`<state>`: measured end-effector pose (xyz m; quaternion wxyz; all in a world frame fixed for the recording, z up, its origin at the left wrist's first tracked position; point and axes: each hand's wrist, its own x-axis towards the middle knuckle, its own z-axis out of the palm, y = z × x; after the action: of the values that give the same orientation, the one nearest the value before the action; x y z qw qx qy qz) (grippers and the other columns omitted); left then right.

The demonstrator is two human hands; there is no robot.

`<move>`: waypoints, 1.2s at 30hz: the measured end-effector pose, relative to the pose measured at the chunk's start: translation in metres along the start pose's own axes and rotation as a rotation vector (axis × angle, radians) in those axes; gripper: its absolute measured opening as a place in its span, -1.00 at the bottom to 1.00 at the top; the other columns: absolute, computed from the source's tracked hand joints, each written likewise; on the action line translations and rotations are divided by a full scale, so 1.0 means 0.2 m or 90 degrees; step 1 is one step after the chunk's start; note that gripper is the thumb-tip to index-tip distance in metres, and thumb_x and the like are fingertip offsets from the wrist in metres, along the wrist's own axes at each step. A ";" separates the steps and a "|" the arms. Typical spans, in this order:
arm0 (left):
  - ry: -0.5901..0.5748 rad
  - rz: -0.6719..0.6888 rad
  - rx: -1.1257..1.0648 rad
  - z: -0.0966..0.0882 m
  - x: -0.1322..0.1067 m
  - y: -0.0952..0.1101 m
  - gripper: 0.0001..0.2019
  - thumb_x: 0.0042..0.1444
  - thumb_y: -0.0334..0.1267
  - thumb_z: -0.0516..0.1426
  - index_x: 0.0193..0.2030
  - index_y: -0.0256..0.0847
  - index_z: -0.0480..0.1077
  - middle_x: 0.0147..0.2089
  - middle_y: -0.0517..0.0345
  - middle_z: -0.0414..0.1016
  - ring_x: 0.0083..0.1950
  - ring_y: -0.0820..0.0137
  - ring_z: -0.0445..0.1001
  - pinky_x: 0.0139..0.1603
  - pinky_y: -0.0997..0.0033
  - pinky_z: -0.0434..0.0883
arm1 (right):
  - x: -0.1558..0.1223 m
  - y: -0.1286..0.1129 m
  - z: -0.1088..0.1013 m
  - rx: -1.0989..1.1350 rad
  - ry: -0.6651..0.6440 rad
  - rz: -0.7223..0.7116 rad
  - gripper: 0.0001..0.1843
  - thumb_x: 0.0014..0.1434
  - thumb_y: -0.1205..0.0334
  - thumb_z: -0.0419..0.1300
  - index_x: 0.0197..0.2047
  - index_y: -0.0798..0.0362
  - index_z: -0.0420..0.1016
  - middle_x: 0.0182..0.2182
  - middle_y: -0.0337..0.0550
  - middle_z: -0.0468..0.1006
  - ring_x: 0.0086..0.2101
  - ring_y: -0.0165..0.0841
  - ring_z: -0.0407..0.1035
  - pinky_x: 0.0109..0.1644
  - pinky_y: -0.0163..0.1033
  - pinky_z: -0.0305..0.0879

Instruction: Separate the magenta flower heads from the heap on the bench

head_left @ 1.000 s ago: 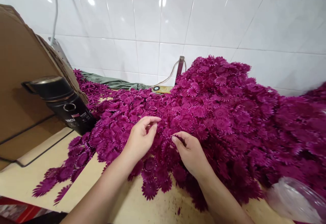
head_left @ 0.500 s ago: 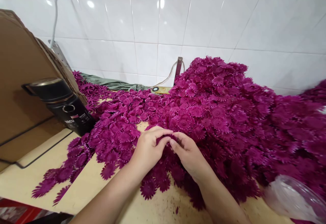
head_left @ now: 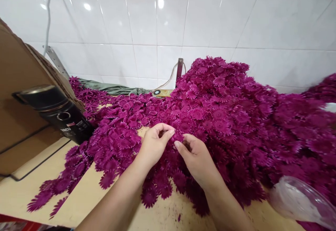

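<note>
My left hand (head_left: pixel 154 141) is closed in a pinch, thumb against forefinger, on the edge of a purple artificial flower (head_left: pixel 178 135). That flower blends into the heap behind it, so its outline is hard to make out. Just to the right, my right hand (head_left: pixel 195 154) has its fingers curled, with thumb and forefinger at the flower's other side. A large heap of matching purple flowers (head_left: pixel 220 115) with fringed petals lies around and beneath both hands.
A black bottle (head_left: pixel 59 112) leans at the left beside a cardboard box (head_left: pixel 23 70). At the lower right lies a clear plastic container (head_left: pixel 299 199). Green cloth (head_left: pixel 110 87) runs along the white tiled wall (head_left: pixel 210 17). More flowers spread over the pale wooden table (head_left: pixel 89 192).
My fingertips, which met closely before, have drawn slightly apart, with the right hand a little lower. The whole view has shifted a bit, so things sit further left.
</note>
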<state>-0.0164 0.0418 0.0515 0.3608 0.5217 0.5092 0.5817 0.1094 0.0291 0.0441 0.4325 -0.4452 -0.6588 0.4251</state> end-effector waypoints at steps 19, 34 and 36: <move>-0.088 -0.017 0.102 0.02 -0.06 0.07 -0.91 -0.17 -0.42 0.13 -0.63 -0.23 0.36 -0.60 0.27 0.34 -0.49 0.47 0.31 -0.39 0.48 0.26 | -0.04 0.06 0.00 0.046 -0.030 -0.002 -0.84 0.07 0.15 -0.01 -0.42 0.07 0.20 -0.52 -0.29 0.20 -0.48 -0.45 0.11 -0.38 -0.31 0.14; -0.015 -0.152 -0.125 -0.09 0.03 0.00 -0.73 -0.12 -0.06 0.16 -0.42 -0.26 0.38 -0.67 0.29 0.33 -0.59 0.54 0.26 -0.50 0.57 0.17 | -0.10 0.02 -0.09 0.187 0.012 0.063 -0.80 0.02 0.09 0.12 -0.38 0.06 0.31 -0.51 -0.30 0.27 -0.47 -0.49 0.16 -0.34 -0.38 0.19; -0.047 -0.210 -0.186 -0.06 -0.02 0.00 -0.66 -0.14 -0.01 0.17 -0.34 -0.26 0.42 -0.63 0.28 0.34 -0.57 0.56 0.26 -0.51 0.57 0.17 | -0.09 0.00 -0.08 0.201 -0.011 0.066 -0.79 0.02 0.09 0.12 -0.45 0.07 0.29 -0.56 -0.34 0.22 -0.51 -0.51 0.11 -0.40 -0.40 0.17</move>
<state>-0.0270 0.0361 0.0512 0.5412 0.3946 0.4846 0.5626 0.1295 0.0155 0.0443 0.4688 -0.4015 -0.5635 0.5491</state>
